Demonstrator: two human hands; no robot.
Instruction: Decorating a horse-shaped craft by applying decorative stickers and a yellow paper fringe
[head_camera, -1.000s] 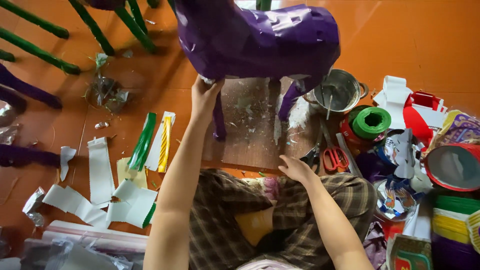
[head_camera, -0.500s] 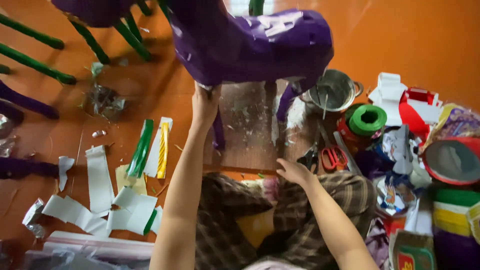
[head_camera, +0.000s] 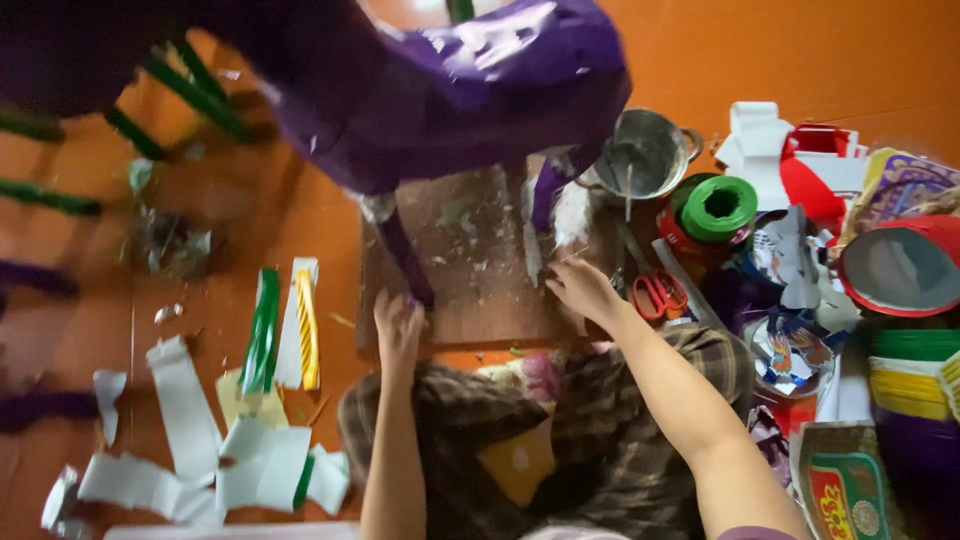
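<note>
A large purple paper animal figure (head_camera: 450, 90) stands over a wooden board (head_camera: 480, 290) on the orange floor. My left hand (head_camera: 398, 328) is at the foot of the figure's near purple leg (head_camera: 405, 255), fingers curled around its base. On the board's right side rests my right hand (head_camera: 580, 288), fingers apart and holding nothing, just below the other purple leg (head_camera: 545, 195) with white paper at its foot. My checked trousers (head_camera: 560, 430) fill the bottom middle.
A metal bowl (head_camera: 645, 150) with a stick in it stands right of the board. Beside it are a green tape roll (head_camera: 718, 208), red scissors (head_camera: 660, 295) and a red tub (head_camera: 900, 265). White paper strips (head_camera: 185, 410), a green strip (head_camera: 265, 330) and a yellow strip (head_camera: 305, 325) lie left.
My left hand slid down from the top of the figure's leg to its foot. My right hand moved up onto the board. The view shifted, so the figure looms larger.
</note>
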